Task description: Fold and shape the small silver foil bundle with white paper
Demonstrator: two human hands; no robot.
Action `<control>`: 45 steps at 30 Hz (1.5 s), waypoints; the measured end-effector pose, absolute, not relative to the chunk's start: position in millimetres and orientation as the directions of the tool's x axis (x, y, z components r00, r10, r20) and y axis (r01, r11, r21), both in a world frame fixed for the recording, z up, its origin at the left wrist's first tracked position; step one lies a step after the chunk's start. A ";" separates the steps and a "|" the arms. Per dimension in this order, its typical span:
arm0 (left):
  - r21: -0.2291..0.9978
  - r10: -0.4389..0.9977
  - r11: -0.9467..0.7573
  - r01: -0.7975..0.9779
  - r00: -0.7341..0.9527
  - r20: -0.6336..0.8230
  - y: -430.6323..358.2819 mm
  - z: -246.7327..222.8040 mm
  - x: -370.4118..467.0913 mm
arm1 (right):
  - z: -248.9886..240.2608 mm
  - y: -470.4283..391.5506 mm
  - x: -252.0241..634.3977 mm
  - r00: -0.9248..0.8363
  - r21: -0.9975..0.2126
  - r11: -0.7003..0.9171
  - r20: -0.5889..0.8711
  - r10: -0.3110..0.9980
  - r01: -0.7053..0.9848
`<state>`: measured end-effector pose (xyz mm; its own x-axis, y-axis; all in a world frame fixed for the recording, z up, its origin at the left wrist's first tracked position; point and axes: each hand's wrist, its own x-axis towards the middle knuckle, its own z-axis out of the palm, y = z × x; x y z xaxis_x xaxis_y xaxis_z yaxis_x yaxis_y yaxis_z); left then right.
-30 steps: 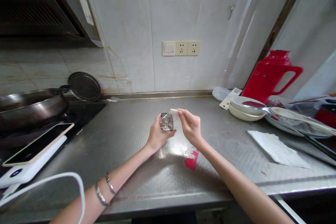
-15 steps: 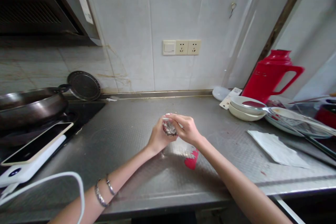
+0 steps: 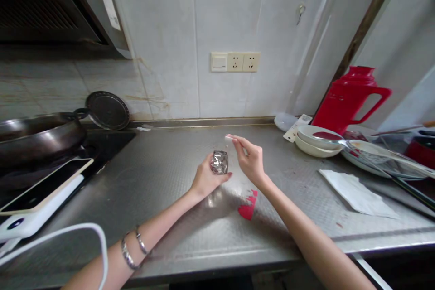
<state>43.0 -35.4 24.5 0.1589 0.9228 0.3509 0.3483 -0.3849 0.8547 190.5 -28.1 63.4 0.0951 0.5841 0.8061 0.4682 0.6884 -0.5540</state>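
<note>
Left hand (image 3: 206,177) is wrapped around a small glass (image 3: 220,163), see-through and greyish, squarish at the rim, with bright glints, over the desk (image 3: 163,158). Right hand (image 3: 250,156), fingertips pinched together on a thin white piece (image 3: 231,137), is near the glass. Print on the hood (image 3: 41,20) label (image 3: 109,8) and the tag (image 3: 298,128) is too small to read.

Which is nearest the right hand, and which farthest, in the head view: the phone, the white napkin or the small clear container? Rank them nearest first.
From the right hand:
1. small clear container: just to its left, held in the left hand.
2. white napkin: on the counter to its right.
3. phone: far over on the left.
</note>
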 end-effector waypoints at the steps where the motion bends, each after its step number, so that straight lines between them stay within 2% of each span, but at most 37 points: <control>1: 0.850 0.920 -0.391 0.354 0.165 0.354 -35.9 25.0 43.0 | 61.7 -27.4 189.5 0.021 -0.543 0.698 0.796 0.605 0.467; 3: 0.842 0.914 -0.405 0.358 0.174 0.366 -36.0 25.7 42.5 | 57.5 -27.6 186.1 -0.118 -0.553 0.704 0.743 0.659 0.446; 6: 0.840 0.912 -0.410 0.354 0.172 0.372 -34.9 26.5 41.5 | 51.4 -29.7 180.9 -0.218 -0.567 0.713 0.699 0.682 0.412; 13: 0.782 0.888 -0.459 0.421 0.203 0.412 -31.0 28.4 42.0 | 48.5 -34.4 177.6 -0.411 -0.297 0.875 0.793 0.449 0.382; 20: 0.767 0.867 -0.496 0.407 0.180 0.465 -25.0 25.8 39.2 | 52.1 -41.4 180.5 -0.493 -0.191 0.927 0.803 0.336 0.322; 23: 0.809 0.907 -0.421 0.410 0.160 0.391 -24.1 25.1 38.0 | 55.1 -43.3 182.3 -0.451 -0.264 0.911 0.803 0.389 0.317; 25: 0.838 0.930 -0.369 0.402 0.162 0.331 -25.4 25.6 38.4 | 57.2 -41.7 184.2 -0.278 -0.394 0.840 0.816 0.507 0.374; 27: 0.866 0.937 -0.349 0.358 0.162 0.310 -28.2 26.9 39.5 | 58.5 -37.1 186.4 -0.031 -0.534 0.732 0.798 0.601 0.423; 29: 0.883 0.937 -0.347 0.316 0.154 0.313 -31.3 28.5 40.8 | 58.6 -31.0 188.3 0.127 -0.611 0.650 0.765 0.631 0.451; 30: 0.886 0.938 -0.345 0.308 0.150 0.313 -32.5 29.1 41.3 | 58.0 -28.2 188.7 0.147 -0.622 0.632 0.757 0.637 0.463; 32: 0.887 0.938 -0.344 0.308 0.152 0.311 -33.7 29.9 41.9 | 55.6 -24.6 188.2 0.077 -0.604 0.637 0.752 0.655 0.478; 35: 0.888 0.937 -0.347 0.301 0.160 0.312 -32.3 30.1 41.7 | 50.4 -25.3 184.5 -0.116 -0.544 0.710 0.752 0.649 0.448; 45: 0.910 0.937 -0.344 0.232 0.150 0.316 -24.2 34.7 35.4 | 42.7 -31.4 182.1 -0.302 -0.283 0.892 0.868 0.395 0.352</control>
<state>35.4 -24.2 34.7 0.1496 0.9368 0.3164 0.2325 -0.3443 0.9096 182.1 -31.4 42.7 -0.3017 0.3946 0.8679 0.3522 0.8921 -0.2832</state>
